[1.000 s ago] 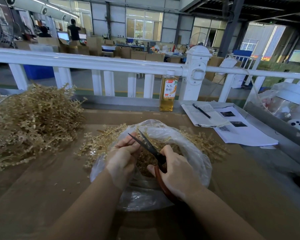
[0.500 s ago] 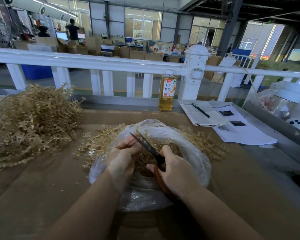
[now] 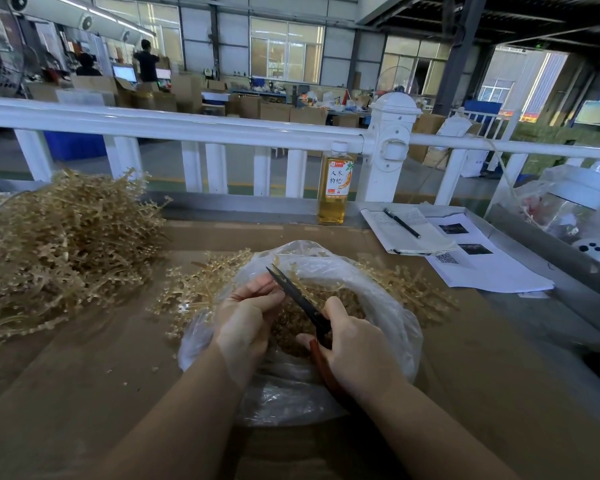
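A clear plastic bag (image 3: 388, 306) lies open on the brown table, partly filled with small tan cut pieces (image 3: 291, 323). Over its mouth my right hand (image 3: 357, 348) grips scissors (image 3: 298, 296) with dark blades and red-brown handles; the blades point up and left. My left hand (image 3: 246, 317) pinches something small at the blades, with the fingertips touching them; what it pinches is hidden by the fingers. Tan branched sprigs (image 3: 194, 289) lie against the bag's left side, and more sprigs (image 3: 413, 289) lie on its right.
A big heap of the same tan sprigs (image 3: 59, 244) fills the table's left. At the back stand a bottle of amber drink (image 3: 333, 188) and a white railing (image 3: 187, 128). A notebook with a pen (image 3: 402, 223) and printed sheets (image 3: 482, 265) lie at the right.
The scissor blades have come together from slightly apart. Both hands stay over the bag's mouth in nearly the same place.
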`<action>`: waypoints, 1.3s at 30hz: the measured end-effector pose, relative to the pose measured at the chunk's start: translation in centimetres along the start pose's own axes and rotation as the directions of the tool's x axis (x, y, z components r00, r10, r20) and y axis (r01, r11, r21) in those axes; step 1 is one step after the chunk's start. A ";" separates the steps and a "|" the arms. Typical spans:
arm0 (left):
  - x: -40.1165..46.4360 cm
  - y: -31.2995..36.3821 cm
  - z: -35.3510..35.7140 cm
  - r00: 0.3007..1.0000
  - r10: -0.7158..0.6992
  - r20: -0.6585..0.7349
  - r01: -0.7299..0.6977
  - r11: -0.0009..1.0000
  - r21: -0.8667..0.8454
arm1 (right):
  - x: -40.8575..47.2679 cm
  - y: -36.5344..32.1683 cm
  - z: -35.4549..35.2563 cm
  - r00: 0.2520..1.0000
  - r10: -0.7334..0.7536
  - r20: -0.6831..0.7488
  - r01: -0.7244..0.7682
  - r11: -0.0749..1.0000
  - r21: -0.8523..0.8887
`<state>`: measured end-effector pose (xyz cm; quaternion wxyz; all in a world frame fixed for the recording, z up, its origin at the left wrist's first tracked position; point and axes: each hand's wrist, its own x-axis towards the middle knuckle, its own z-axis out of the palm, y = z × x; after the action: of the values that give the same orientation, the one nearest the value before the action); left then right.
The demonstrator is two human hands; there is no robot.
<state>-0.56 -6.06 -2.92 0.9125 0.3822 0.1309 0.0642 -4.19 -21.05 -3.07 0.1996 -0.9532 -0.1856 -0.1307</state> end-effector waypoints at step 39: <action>0.1 -0.2 -0.5 0.990 -0.079 0.117 0.064 0.989 0.130 | 0.2 0.3 0.2 1.000 0.001 -0.013 -0.001 1.000 0.013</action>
<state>-0.61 -5.85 -3.38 0.8946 0.4371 0.0924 -0.0004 -3.85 -21.21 -3.30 0.2070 -0.9512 -0.1847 -0.1354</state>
